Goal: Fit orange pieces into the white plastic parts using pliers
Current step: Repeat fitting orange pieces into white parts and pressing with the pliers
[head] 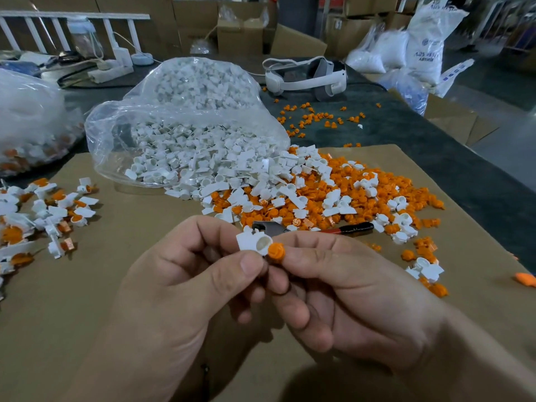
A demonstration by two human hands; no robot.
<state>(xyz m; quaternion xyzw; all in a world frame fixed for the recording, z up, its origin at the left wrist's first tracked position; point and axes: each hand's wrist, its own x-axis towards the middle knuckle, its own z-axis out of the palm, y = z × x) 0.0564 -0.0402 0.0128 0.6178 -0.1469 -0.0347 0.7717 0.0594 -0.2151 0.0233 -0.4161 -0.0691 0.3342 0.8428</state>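
My left hand [185, 274] pinches a white plastic part [251, 242] with a round socket, held up at the centre of the view. My right hand [342, 288] pinches a small orange piece [276, 252] right beside that socket, touching its rim. The pliers [313, 227], with red and black handles, lie on the cardboard just behind my fingers; neither hand touches them. A mixed heap of white parts and orange pieces [319, 195] spreads behind the pliers.
A clear bag of white parts [188, 132] lies open at the back centre. Assembled white-and-orange parts [43, 216] lie at the left beside another bag [26, 120]. Loose orange pieces [313, 117] and a white headset [304, 74] sit on the dark table beyond the cardboard sheet [101, 285].
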